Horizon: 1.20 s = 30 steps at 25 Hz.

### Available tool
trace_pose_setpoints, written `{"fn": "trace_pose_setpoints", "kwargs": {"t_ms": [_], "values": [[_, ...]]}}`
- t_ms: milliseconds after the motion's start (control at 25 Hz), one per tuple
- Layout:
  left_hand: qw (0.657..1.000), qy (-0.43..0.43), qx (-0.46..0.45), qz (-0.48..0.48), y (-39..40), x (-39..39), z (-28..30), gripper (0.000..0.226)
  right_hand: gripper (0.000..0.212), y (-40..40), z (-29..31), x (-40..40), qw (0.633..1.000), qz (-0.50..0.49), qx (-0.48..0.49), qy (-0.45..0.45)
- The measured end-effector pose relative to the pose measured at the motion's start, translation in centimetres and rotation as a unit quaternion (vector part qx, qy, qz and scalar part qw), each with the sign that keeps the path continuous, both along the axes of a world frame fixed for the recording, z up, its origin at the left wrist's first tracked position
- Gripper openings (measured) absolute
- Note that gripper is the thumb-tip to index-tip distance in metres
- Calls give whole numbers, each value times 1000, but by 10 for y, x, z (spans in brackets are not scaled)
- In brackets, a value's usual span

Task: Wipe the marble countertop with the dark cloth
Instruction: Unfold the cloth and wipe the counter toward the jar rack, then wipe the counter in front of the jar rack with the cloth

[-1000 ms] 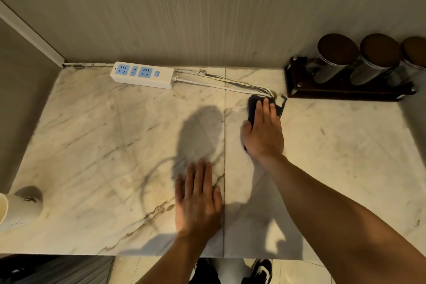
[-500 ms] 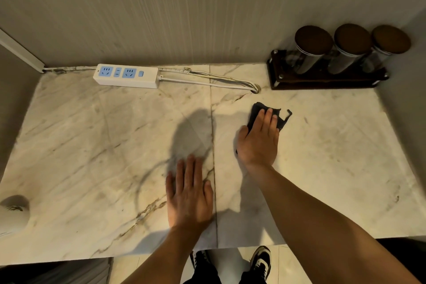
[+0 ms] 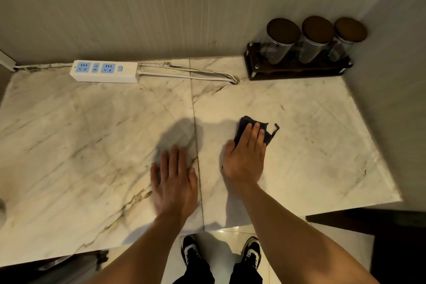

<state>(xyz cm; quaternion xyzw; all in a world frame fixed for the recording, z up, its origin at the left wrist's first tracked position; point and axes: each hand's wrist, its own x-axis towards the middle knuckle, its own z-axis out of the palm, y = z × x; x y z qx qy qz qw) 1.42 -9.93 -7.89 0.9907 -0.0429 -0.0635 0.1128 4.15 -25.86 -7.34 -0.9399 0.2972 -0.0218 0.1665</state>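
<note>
The marble countertop (image 3: 92,145) is white with brown veins and a seam down its middle. A small dark cloth (image 3: 243,125) lies on it right of the seam, with a loop sticking out at its right side. My right hand (image 3: 246,157) presses flat on the cloth and covers most of it, fingers pointing away from me. Left of the seam, my left hand (image 3: 174,180) rests flat on the bare marble with its fingers apart, holding nothing.
A white power strip (image 3: 105,71) with blue sockets lies along the back wall, its cables (image 3: 196,74) running right into a hole in the marble. A dark rack (image 3: 297,69) with three lidded glass jars stands at the back right corner. My shoes show below the front edge.
My right hand has slid the cloth toward me, away from the cables and the jar rack. The left hand stays flat on the marble. The view has shifted right, and the cup at left has left it.
</note>
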Motion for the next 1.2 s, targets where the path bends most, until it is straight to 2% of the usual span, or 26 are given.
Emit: {"fn": "trace_pose_setpoints", "kwargs": {"t_ms": [560, 680, 880, 1200], "values": [[1000, 14, 11, -16, -6, -1, 6, 59, 66, 16, -6, -75, 1000, 17, 2, -19], [999, 10, 20, -29, -16, -2, 11, 58, 65, 9, -5, -87, 997, 77, -15, -7], [996, -19, -66, -50, -53, -3, 21, 53, 64, -18, -1, -108, 984, 174, -28, -10], [994, -15, -106, -8, -93, 2, 7, 53, 61, -76, 4, -113, 928, 371, -36, 9]]}}
